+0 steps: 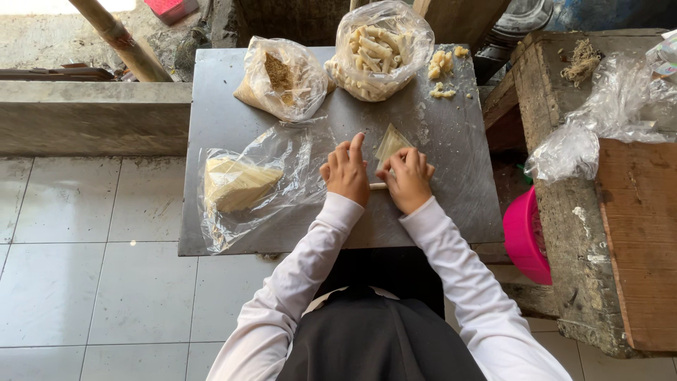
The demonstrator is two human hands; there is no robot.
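While both hands press down on the grey tabletop (437, 204), the left hand (346, 172) and right hand (408, 179) clench a thin pale rolled pastry wrapper (379, 186) between them; its unrolled triangular end (392, 143) lies just beyond the fingers.

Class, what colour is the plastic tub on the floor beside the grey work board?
Bright pink tub, seen in the head view.

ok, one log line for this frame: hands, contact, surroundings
left hand + right hand: rolling thin wrapper | surface: grey board | bag of finished rolls behind | wrapper stack in bag at left
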